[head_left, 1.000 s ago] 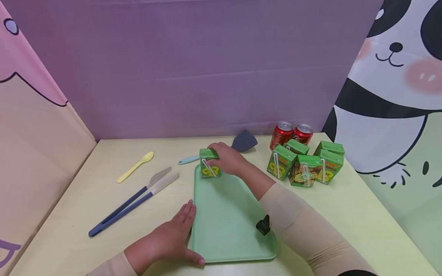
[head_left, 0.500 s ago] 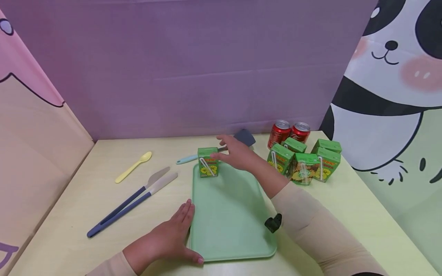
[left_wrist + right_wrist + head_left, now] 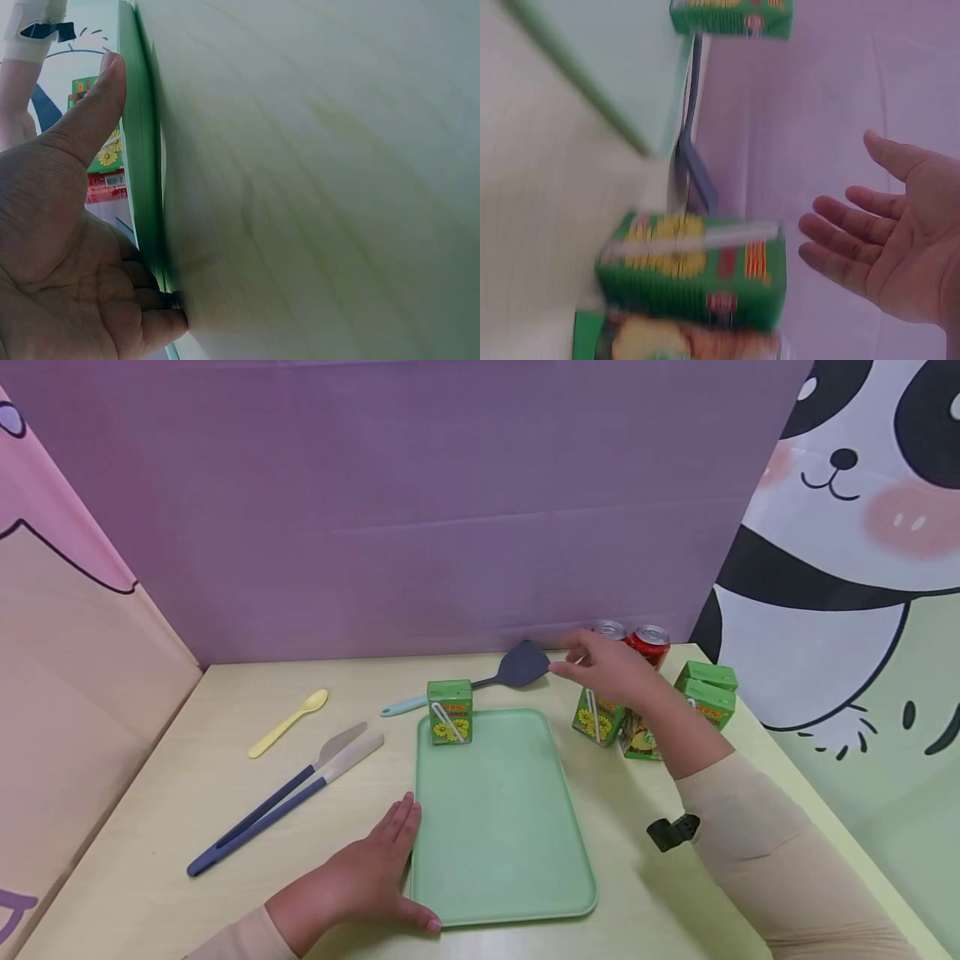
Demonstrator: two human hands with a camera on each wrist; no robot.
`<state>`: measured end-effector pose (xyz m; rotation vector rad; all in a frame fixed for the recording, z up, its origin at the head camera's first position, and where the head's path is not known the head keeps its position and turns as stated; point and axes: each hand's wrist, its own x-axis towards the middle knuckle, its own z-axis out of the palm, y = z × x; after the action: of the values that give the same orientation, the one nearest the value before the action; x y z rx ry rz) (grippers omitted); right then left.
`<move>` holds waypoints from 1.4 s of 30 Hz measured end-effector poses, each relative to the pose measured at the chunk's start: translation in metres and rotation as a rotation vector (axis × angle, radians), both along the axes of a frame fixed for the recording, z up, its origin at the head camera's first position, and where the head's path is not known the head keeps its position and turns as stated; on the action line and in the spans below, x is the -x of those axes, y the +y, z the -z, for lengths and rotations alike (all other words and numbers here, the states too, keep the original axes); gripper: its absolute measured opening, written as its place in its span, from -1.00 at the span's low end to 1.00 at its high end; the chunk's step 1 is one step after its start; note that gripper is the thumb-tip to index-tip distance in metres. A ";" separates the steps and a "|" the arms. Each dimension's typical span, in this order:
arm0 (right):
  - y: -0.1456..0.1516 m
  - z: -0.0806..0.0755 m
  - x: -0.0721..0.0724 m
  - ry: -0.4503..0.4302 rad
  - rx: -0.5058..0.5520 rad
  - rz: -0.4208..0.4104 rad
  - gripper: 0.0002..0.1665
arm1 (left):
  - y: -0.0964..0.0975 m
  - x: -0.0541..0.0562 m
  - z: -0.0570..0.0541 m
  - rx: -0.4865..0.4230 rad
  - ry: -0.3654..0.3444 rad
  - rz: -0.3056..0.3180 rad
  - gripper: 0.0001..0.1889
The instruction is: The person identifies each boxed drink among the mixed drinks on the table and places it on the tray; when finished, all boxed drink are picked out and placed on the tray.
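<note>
A light green tray point(image 3: 502, 827) lies flat on the table. My left hand point(image 3: 367, 868) rests along its left edge, fingers straight and thumb at the near corner; the left wrist view shows this hand point(image 3: 82, 247) against the tray's rim point(image 3: 142, 150). One green juice box point(image 3: 450, 720) with a white straw stands upright at the tray's far left corner. My right hand point(image 3: 611, 668) is in the air above the group of juice boxes point(image 3: 597, 718) on the right, holding nothing. In the right wrist view its fingers point(image 3: 847, 225) are spread beside a nearby juice box point(image 3: 697, 270).
Two red soda cans point(image 3: 651, 643) stand behind the juice boxes, partly hidden by my right hand. A spatula point(image 3: 522, 665) lies behind the tray. To the left are a yellow spoon point(image 3: 288, 724) and blue-handled tongs point(image 3: 277, 810). A purple cloth wall point(image 3: 375, 527) closes off the back.
My right hand has let go of the juice box at the tray's far left corner and moved right, over to the other boxes. The left hand stays at the tray's edge.
</note>
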<state>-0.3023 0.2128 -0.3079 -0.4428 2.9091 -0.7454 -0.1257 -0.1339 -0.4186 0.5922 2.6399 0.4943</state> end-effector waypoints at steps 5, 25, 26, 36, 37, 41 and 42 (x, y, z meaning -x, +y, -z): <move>0.029 0.002 -0.002 -0.019 -0.068 0.053 -0.26 | 0.000 0.000 -0.001 0.006 -0.006 0.001 0.48; 0.033 0.029 0.001 0.050 -0.349 0.066 -0.25 | -0.004 0.000 0.003 0.011 -0.022 -0.009 0.49; 0.033 0.029 0.001 0.059 -0.348 0.060 -0.26 | -0.004 0.000 0.002 0.010 -0.022 -0.010 0.49; 0.016 0.014 0.001 0.102 -0.285 0.021 -0.29 | -0.003 0.000 0.002 0.012 -0.029 -0.014 0.49; 0.013 0.012 0.001 0.099 -0.281 0.013 -0.28 | -0.004 0.001 0.002 0.013 -0.029 -0.014 0.49; -0.003 0.008 0.001 0.102 -0.244 -0.038 -0.31 | -0.004 0.002 0.004 0.022 -0.026 -0.012 0.49; -0.006 0.009 0.001 0.107 -0.233 -0.050 -0.32 | -0.004 0.002 0.004 0.021 -0.023 -0.011 0.49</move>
<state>-0.3033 0.2065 -0.3166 -0.5423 3.0203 -0.3798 -0.1275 -0.1383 -0.4227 0.5630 2.6243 0.4731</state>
